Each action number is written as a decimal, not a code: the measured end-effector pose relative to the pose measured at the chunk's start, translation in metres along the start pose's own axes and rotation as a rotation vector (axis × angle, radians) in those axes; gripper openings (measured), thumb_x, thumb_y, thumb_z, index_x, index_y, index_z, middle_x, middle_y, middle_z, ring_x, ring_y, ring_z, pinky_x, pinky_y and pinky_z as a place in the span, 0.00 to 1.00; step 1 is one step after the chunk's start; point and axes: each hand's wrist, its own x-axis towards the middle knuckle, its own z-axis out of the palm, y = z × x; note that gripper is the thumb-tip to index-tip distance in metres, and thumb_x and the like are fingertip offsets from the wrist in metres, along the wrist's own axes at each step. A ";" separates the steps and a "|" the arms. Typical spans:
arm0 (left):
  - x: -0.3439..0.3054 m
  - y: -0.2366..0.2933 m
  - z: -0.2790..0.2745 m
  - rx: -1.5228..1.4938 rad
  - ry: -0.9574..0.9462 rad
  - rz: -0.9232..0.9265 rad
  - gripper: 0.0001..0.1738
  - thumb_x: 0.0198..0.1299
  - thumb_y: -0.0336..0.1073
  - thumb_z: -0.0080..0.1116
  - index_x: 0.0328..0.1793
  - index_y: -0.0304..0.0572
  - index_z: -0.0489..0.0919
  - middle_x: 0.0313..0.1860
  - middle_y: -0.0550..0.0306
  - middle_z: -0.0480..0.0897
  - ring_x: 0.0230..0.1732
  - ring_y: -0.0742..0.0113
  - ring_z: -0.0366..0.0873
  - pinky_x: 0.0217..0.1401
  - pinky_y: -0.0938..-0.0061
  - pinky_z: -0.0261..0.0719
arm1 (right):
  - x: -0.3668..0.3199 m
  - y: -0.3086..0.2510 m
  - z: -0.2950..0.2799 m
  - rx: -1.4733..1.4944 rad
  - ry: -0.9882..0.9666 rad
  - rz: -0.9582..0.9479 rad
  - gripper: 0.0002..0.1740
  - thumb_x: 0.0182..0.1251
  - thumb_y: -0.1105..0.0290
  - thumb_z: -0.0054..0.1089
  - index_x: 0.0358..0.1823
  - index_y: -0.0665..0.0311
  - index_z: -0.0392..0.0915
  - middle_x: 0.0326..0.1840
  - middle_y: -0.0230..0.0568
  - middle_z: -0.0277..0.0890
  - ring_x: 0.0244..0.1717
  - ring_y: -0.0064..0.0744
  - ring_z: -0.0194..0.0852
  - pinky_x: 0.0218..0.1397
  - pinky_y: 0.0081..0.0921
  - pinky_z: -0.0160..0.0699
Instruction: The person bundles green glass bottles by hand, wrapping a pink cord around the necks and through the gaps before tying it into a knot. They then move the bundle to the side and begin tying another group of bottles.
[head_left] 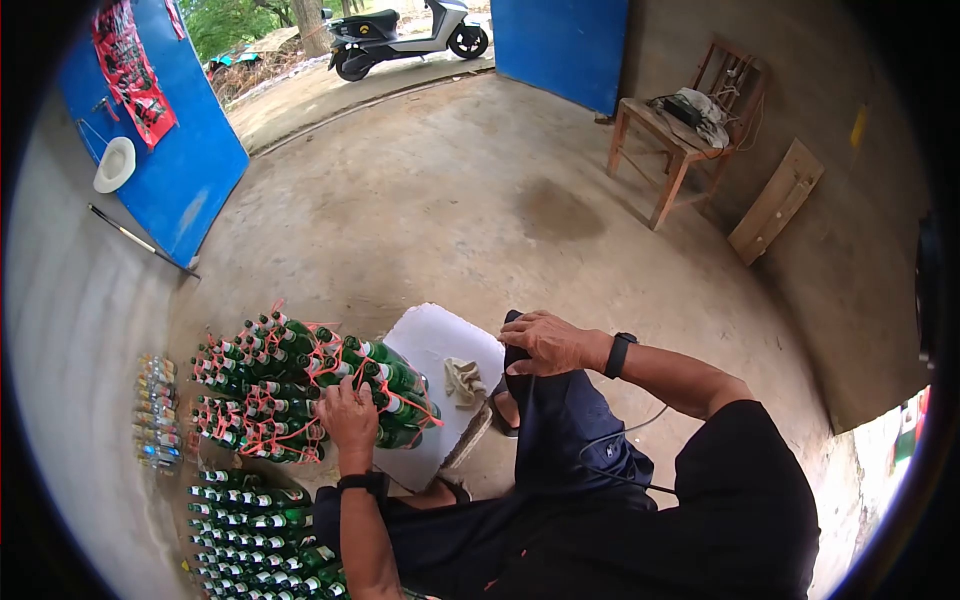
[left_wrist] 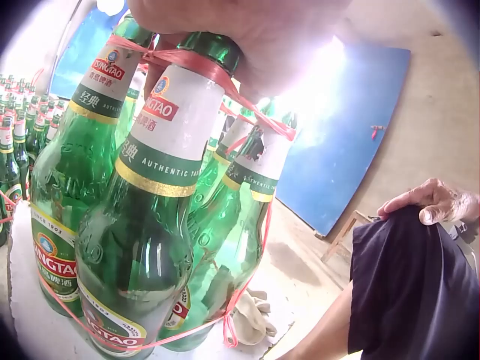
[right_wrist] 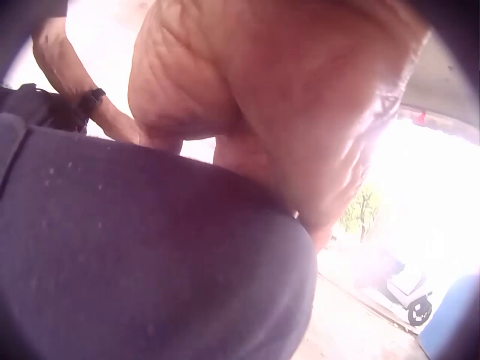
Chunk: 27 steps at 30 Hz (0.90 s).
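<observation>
A bundle of green bottles [head_left: 395,385], tied with pink-red string, stands on a white board [head_left: 432,335]. Over its near left side lies my left hand [head_left: 348,415]; in the left wrist view this hand [left_wrist: 240,34] covers the bottle tops, its fingers bent down among the necks and partly hidden. String loops round the necks and lower parts of the labelled bottles [left_wrist: 142,217]. My right hand [head_left: 550,343] rests on my knee, fingers relaxed and holding nothing; the right wrist view shows this hand [right_wrist: 262,97] close up above dark cloth.
More tied green bottles [head_left: 255,365] stand left of the board, with rows of loose ones [head_left: 250,520] nearer me. A pale glove [head_left: 463,382] lies on the board. Small clear bottles [head_left: 157,410] line the left wall. A wooden chair [head_left: 680,130] and a scooter [head_left: 400,42] are farther off.
</observation>
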 end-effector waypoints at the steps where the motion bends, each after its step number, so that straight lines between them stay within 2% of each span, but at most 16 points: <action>1: -0.001 0.000 0.001 0.008 0.022 0.019 0.19 0.69 0.48 0.60 0.59 0.47 0.83 0.46 0.50 0.79 0.54 0.47 0.77 0.67 0.50 0.69 | 0.000 0.003 0.001 0.028 -0.009 0.009 0.32 0.65 0.51 0.71 0.62 0.69 0.82 0.62 0.54 0.81 0.68 0.55 0.75 0.73 0.46 0.71; 3: 0.000 0.000 0.001 0.003 0.030 0.029 0.19 0.69 0.48 0.60 0.59 0.47 0.83 0.45 0.50 0.79 0.54 0.47 0.77 0.66 0.50 0.69 | 0.002 0.009 0.002 0.085 -0.025 0.023 0.32 0.67 0.50 0.70 0.61 0.70 0.81 0.65 0.57 0.80 0.69 0.58 0.74 0.72 0.47 0.73; 6: 0.000 -0.004 0.006 0.011 0.026 0.018 0.21 0.68 0.49 0.61 0.61 0.47 0.84 0.47 0.51 0.81 0.55 0.50 0.78 0.66 0.52 0.68 | 0.009 0.008 -0.008 0.089 -0.127 0.084 0.32 0.66 0.48 0.70 0.59 0.70 0.82 0.58 0.59 0.82 0.63 0.60 0.78 0.65 0.45 0.78; 8: 0.001 -0.009 0.011 -0.075 0.046 0.047 0.24 0.69 0.50 0.58 0.62 0.41 0.83 0.51 0.49 0.83 0.57 0.51 0.78 0.67 0.52 0.68 | 0.017 0.026 0.004 0.078 -0.131 0.035 0.32 0.66 0.43 0.67 0.54 0.68 0.85 0.52 0.59 0.84 0.58 0.60 0.80 0.63 0.47 0.78; 10: 0.000 -0.005 0.005 -0.119 0.077 0.056 0.30 0.68 0.50 0.60 0.67 0.34 0.78 0.58 0.47 0.82 0.61 0.50 0.78 0.67 0.50 0.68 | 0.027 0.016 -0.010 0.138 -0.251 0.109 0.34 0.65 0.41 0.67 0.55 0.66 0.85 0.53 0.59 0.85 0.58 0.60 0.82 0.63 0.46 0.79; 11: 0.003 0.004 -0.012 -0.169 -0.046 -0.026 0.33 0.66 0.50 0.62 0.69 0.32 0.76 0.62 0.44 0.81 0.65 0.48 0.76 0.69 0.50 0.68 | 0.032 0.012 -0.015 0.123 -0.301 0.145 0.34 0.64 0.41 0.68 0.56 0.66 0.86 0.53 0.59 0.86 0.56 0.59 0.84 0.62 0.45 0.81; 13: -0.004 -0.007 -0.004 -0.234 0.174 0.060 0.38 0.63 0.49 0.63 0.72 0.28 0.72 0.65 0.36 0.77 0.69 0.40 0.72 0.75 0.47 0.65 | 0.048 -0.022 -0.038 0.185 -0.446 0.267 0.33 0.63 0.44 0.70 0.55 0.66 0.87 0.49 0.58 0.87 0.51 0.52 0.87 0.58 0.42 0.82; 14: -0.009 -0.006 -0.013 -0.240 0.173 0.029 0.39 0.62 0.49 0.64 0.71 0.24 0.73 0.68 0.30 0.76 0.73 0.34 0.70 0.80 0.47 0.63 | 0.048 0.010 -0.014 0.203 -0.389 0.183 0.31 0.62 0.46 0.70 0.53 0.68 0.87 0.45 0.56 0.88 0.46 0.49 0.87 0.56 0.42 0.82; 15: -0.015 -0.008 -0.024 -0.266 0.129 0.014 0.38 0.63 0.49 0.64 0.72 0.27 0.73 0.70 0.30 0.75 0.74 0.33 0.69 0.81 0.46 0.62 | 0.058 -0.001 -0.019 0.279 -0.492 0.202 0.31 0.61 0.47 0.70 0.50 0.71 0.87 0.44 0.55 0.88 0.45 0.46 0.87 0.54 0.40 0.82; 17: -0.032 -0.014 -0.035 -0.181 0.109 -0.014 0.37 0.63 0.49 0.64 0.72 0.31 0.74 0.71 0.30 0.74 0.75 0.32 0.68 0.81 0.45 0.61 | 0.072 0.003 -0.017 0.211 -0.522 0.090 0.30 0.62 0.47 0.68 0.47 0.73 0.87 0.43 0.54 0.89 0.45 0.42 0.87 0.53 0.37 0.81; 19: -0.057 -0.024 -0.058 -0.180 0.036 -0.019 0.34 0.64 0.50 0.64 0.70 0.36 0.75 0.69 0.31 0.75 0.76 0.31 0.67 0.79 0.43 0.63 | 0.080 0.023 -0.003 0.186 -0.505 0.051 0.30 0.61 0.48 0.66 0.45 0.74 0.87 0.41 0.53 0.89 0.44 0.38 0.86 0.52 0.34 0.81; 20: -0.068 -0.029 -0.076 -0.151 -0.037 -0.028 0.29 0.63 0.50 0.65 0.63 0.38 0.78 0.61 0.35 0.80 0.68 0.36 0.76 0.70 0.44 0.70 | 0.080 0.026 -0.002 0.233 -0.525 0.090 0.21 0.64 0.55 0.69 0.45 0.67 0.89 0.45 0.50 0.88 0.49 0.42 0.84 0.56 0.36 0.79; 21: -0.085 -0.039 -0.085 -0.123 -0.133 -0.060 0.27 0.63 0.50 0.65 0.61 0.39 0.78 0.58 0.38 0.81 0.63 0.38 0.78 0.66 0.45 0.71 | 0.084 0.030 -0.003 0.277 -0.541 0.138 0.12 0.67 0.63 0.71 0.46 0.60 0.90 0.48 0.47 0.88 0.53 0.46 0.81 0.60 0.39 0.78; 23: -0.115 -0.052 -0.100 -0.077 -0.334 -0.098 0.25 0.63 0.51 0.64 0.57 0.40 0.79 0.53 0.42 0.84 0.55 0.44 0.83 0.58 0.47 0.74 | 0.099 0.043 0.005 0.211 -0.635 0.041 0.09 0.66 0.66 0.71 0.45 0.58 0.89 0.47 0.44 0.88 0.52 0.47 0.81 0.60 0.39 0.78; 24: -0.137 -0.065 -0.088 0.001 -0.260 -0.084 0.21 0.63 0.52 0.63 0.50 0.43 0.81 0.43 0.48 0.86 0.44 0.47 0.85 0.52 0.50 0.74 | 0.102 0.047 0.006 0.189 -0.640 0.023 0.08 0.66 0.66 0.71 0.45 0.57 0.89 0.47 0.44 0.88 0.52 0.46 0.81 0.60 0.39 0.79; 27: -0.166 -0.074 -0.112 0.132 -0.517 -0.176 0.20 0.64 0.53 0.61 0.45 0.43 0.83 0.37 0.49 0.87 0.44 0.46 0.85 0.53 0.51 0.75 | 0.106 0.085 0.025 0.169 -0.581 -0.113 0.07 0.66 0.68 0.70 0.45 0.56 0.87 0.49 0.43 0.87 0.53 0.44 0.81 0.61 0.38 0.79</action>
